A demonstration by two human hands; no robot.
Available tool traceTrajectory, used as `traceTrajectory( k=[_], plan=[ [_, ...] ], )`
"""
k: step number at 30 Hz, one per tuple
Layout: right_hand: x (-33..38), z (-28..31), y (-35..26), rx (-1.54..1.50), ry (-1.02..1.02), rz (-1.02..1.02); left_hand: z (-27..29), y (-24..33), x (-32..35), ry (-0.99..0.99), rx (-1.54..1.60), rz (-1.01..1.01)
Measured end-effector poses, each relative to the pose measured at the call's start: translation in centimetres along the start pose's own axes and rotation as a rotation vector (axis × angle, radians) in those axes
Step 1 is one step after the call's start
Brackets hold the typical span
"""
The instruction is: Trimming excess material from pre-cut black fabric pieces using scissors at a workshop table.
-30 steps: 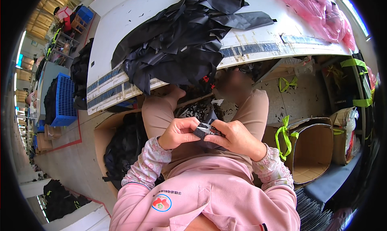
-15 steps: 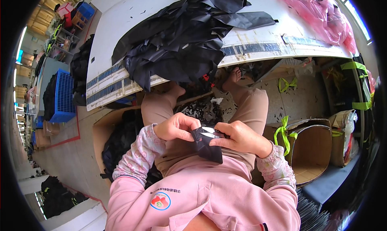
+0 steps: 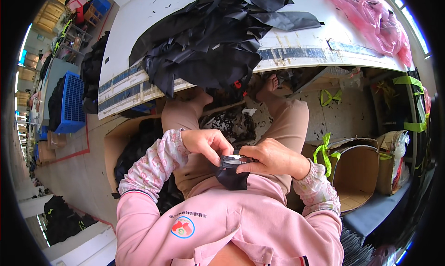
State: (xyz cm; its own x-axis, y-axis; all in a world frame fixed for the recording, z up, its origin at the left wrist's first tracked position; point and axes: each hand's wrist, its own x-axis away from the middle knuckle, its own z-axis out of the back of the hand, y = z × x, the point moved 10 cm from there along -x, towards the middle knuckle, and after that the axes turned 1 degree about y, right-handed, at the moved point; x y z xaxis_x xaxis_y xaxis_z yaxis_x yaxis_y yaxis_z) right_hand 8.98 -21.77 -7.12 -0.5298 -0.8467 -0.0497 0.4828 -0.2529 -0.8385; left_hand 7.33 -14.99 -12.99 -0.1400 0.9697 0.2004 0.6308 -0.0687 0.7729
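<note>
I sit at a white table (image 3: 296,38) and look down at my lap. Both hands meet over my thighs on a small black fabric piece (image 3: 232,173) with a pale shiny strip along its top. My left hand (image 3: 206,144) pinches its upper left corner. From the right, my right hand (image 3: 273,158) grips the top edge, and the cloth hangs below the fingers. On the table above lies a heap of black fabric pieces (image 3: 208,38), some drooping over the near edge.
A cardboard box (image 3: 357,173) with green straps stands open at my right. Another box (image 3: 139,150) at my left holds black fabric. Pink plastic (image 3: 375,20) lies at the table's far right. A blue crate (image 3: 72,101) sits on a bench at the left.
The hands have come closer to my body and the black piece has been unfolded, now hanging flat below the fingers instead of bunched between them.
</note>
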Motion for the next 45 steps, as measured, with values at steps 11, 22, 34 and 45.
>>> traceTrajectory(
  k=[11,22,34,45],
  plan=[
    [-0.4,-0.5,-0.4,-0.071,-0.071,0.004,-0.2,-0.7,-0.4,-0.045,-0.071,-0.002],
    [1.1,1.8,2.5,-0.064,0.215,-0.165,4.0,1.2,1.4,0.541,-0.111,-0.275],
    [0.8,2.4,1.1,0.174,0.474,-0.193,4.3,2.2,3.3,0.884,-0.159,-0.538],
    [0.8,2.0,2.4,-0.021,0.349,-0.287,3.8,2.4,3.1,0.877,-0.181,-0.539]
  ],
)
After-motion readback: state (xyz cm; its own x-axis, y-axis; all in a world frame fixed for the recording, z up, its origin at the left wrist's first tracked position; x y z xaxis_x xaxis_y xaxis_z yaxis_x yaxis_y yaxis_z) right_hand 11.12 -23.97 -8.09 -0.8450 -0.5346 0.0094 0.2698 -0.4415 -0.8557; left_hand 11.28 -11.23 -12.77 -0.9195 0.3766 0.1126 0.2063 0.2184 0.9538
